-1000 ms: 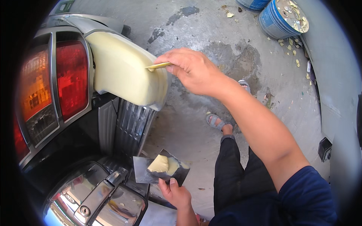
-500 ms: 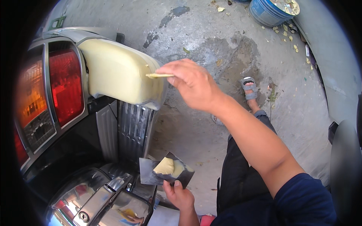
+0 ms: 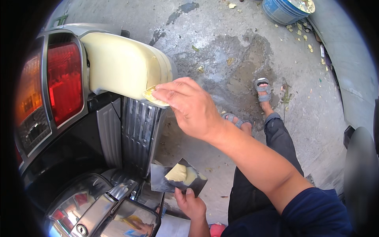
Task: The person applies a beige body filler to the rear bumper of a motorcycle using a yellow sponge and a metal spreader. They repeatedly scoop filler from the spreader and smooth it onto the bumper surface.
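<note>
The right hand (image 3: pixel 196 108), pinching a thin, yellow-smeared spreader (image 3: pixel 151 96) at the lower corner of the cream-coated, rounded bumper end (image 3: pixel 118 63), should probably press lightly and evenly, while the left hand (image 3: pixel 192 204) grips the flat, dark-grey plate (image 3: pixel 159 181) of pale-yellow paste (image 3: pixel 177 173) nearby.

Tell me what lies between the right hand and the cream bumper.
The head view shows a yellow spreader there, pinched in the right hand, at the cream bumper's lower edge.
</note>
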### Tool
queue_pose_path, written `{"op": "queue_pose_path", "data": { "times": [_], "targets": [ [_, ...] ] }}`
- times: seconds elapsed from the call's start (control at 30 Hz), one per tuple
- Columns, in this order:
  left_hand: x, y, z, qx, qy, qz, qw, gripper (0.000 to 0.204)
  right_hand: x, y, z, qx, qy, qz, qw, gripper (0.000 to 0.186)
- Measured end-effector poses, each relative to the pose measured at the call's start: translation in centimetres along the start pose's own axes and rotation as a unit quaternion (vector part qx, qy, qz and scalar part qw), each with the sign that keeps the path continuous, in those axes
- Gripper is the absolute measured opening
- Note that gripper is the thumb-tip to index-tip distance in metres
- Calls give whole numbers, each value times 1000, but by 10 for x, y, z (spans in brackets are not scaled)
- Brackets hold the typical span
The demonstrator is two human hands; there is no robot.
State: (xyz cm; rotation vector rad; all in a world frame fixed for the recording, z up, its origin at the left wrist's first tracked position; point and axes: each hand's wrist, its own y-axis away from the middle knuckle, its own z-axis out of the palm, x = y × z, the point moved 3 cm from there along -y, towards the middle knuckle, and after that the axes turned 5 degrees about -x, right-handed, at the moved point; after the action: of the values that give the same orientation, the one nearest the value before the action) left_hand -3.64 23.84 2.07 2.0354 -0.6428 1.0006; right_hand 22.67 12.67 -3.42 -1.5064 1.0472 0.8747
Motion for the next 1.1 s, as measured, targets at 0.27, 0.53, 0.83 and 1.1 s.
{"op": "queue_pose_path", "data": {
  "times": [0.27, 0.53, 0.83, 1.1],
  "targets": [
    [6, 0, -2, -24, -47, 24, 998, 43, 3, 0, -17, -29, 27, -34, 999, 38],
    [-1, 4, -5, 0, 7, 16, 1000, 42, -2, -54, -23, -45, 112, -89, 989, 22],
    [19, -15, 9, 30, 177, -26, 983, 51, -33, 2, -16, -152, 38, -45, 987, 21],
    [74, -56, 40, -42, 343, -63, 936, 55, -56, 50, -69, -195, -151, 45, 968, 28]
  ]
}}
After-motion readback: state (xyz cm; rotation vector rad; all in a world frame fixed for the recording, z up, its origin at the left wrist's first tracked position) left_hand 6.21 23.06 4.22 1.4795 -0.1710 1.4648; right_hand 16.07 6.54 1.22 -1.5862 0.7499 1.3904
